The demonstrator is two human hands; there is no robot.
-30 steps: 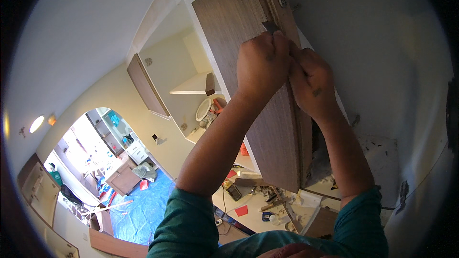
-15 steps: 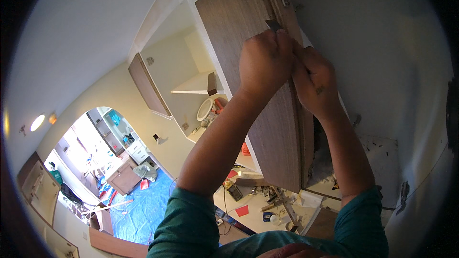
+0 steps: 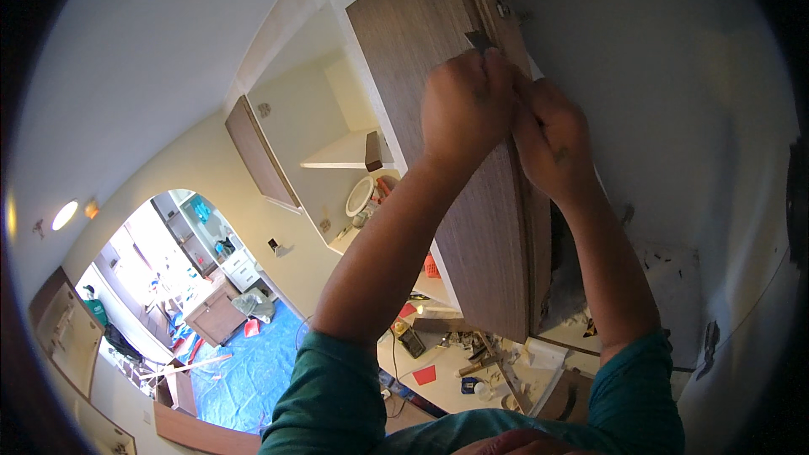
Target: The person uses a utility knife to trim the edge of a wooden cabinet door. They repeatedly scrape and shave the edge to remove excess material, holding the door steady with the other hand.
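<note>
My left hand is closed in a fist against a brown wood-grain cabinet panel. Out of the top of the fist sticks a small dark flat-bladed tool, its blade near the panel's long edge; the fingers hide its handle. My right hand is closed right beside the left, over the panel's edge, and the fingers of both hands meet there. What the right fingers grip is hidden. Behind them runs a wooden edge strip with metal hinges.
An open cabinet with a shelf and a white ring-shaped thing stands to the left. Below is a worktop with tools, red pieces and wood strips. Blue sheeting covers the floor beyond an archway. A grey wall rises at right.
The blade at the top of my left fist has shifted slightly up and left and shows at a somewhat different angle. Both hands keep nearly the same place at the panel edge.
</note>
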